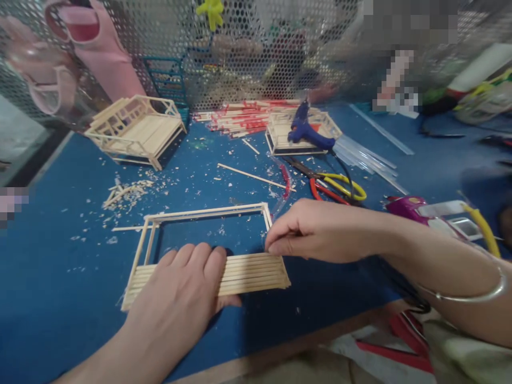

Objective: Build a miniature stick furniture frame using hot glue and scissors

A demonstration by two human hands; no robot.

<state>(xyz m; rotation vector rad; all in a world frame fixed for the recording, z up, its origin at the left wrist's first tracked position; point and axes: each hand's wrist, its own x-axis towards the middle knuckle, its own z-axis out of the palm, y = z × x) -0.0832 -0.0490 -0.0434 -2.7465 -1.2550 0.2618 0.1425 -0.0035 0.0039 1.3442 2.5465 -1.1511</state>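
A rectangular frame of thin wooden sticks [208, 213] lies on the blue table. Its near part is covered by a row of sticks laid side by side [252, 274], while its far part is open. My left hand [182, 282] grips this near row, fingers on top and the thumb showing below the front edge. At the frame's right side, my right hand [298, 229] is closed in a pinch at the end of the stick row. The fingertips hide the exact spot they hold. One loose stick [128, 228] pokes out by the frame's left corner.
Behind stand a small stick-built bench [148, 136] and another stick piece [276, 130] with a blue glue gun [310, 133] on it. Red-handled and yellow-handled pliers [324, 178], clear glue sticks [368, 154], bundled sticks [240, 117] and scraps [124, 192] lie about. A perforated metal panel [248, 58] closes the back.
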